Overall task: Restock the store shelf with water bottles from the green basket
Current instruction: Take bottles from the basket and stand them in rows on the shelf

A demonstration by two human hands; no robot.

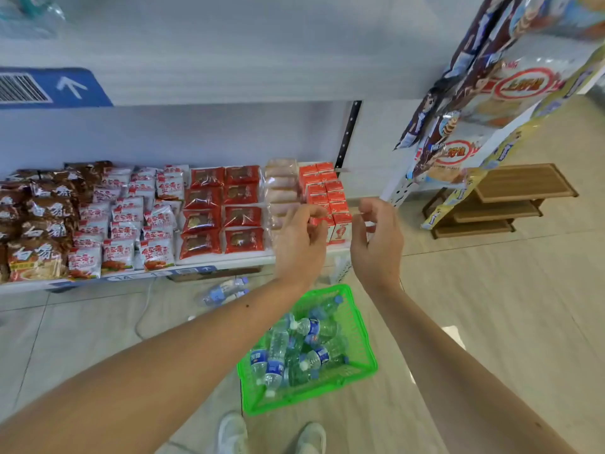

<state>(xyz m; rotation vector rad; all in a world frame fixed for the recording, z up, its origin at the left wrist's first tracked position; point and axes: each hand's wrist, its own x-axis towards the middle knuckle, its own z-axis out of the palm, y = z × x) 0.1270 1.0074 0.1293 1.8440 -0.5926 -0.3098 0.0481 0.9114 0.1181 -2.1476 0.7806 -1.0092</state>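
We face the white shelf (229, 261) packed with snacks; on the floor below sits our green basket (360, 335) of clear, blue-labelled water bottles (312, 330). Our left hand (299, 244) and right hand (376, 244) hover apart, fingers loosely curled, holding nothing.

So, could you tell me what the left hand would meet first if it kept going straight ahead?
Probably the red and white cartons at the shelf's right end; the left hand overlaps them in view, though depth is unclear.
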